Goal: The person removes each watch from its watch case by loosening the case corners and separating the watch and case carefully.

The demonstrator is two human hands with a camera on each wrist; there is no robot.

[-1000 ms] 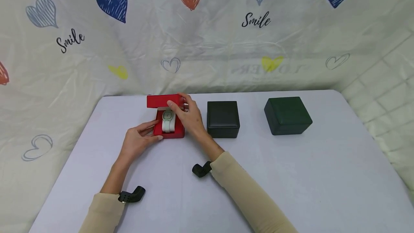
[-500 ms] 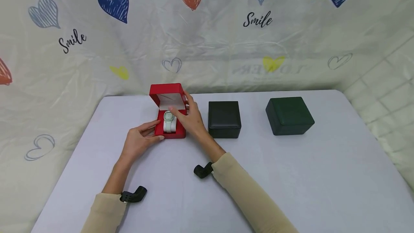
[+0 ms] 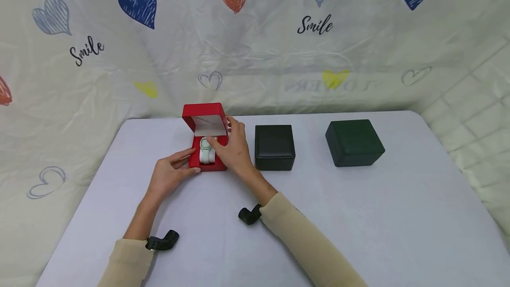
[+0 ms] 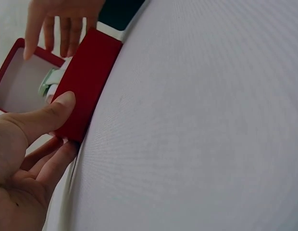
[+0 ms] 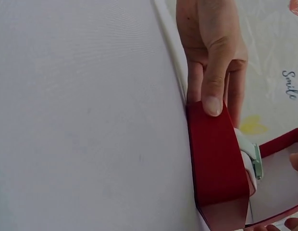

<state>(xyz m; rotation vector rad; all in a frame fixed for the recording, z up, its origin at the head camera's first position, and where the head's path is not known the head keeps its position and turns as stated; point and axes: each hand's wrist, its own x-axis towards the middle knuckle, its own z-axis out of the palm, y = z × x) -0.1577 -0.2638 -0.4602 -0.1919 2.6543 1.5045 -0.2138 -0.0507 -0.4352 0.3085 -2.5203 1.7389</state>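
A red box (image 3: 207, 165) stands open at the table's far left, its lid (image 3: 204, 117) upright with a pale lining. A white watch (image 3: 207, 150) lies on the cushion inside. My left hand (image 3: 193, 161) grips the box's front left corner, thumb (image 4: 50, 109) on the front wall (image 4: 89, 79), fingers along the left side. My right hand (image 3: 223, 138) hovers over the box's right side with relaxed fingers (image 4: 53, 26), and its thumb reaches the watch face. In the right wrist view the left hand (image 5: 211, 53) clasps the red box (image 5: 216, 163), with the watch (image 5: 250, 153) behind it.
A black box (image 3: 275, 146) stands shut just right of my right hand, and a dark green box (image 3: 353, 141) stands shut further right. The pale table (image 3: 358, 225) ends at a heart-printed cloth backdrop (image 3: 279, 56).
The red lid swung from half raised to fully upright. My right hand left the lid and came down onto the watch. The left hand stayed on the box.
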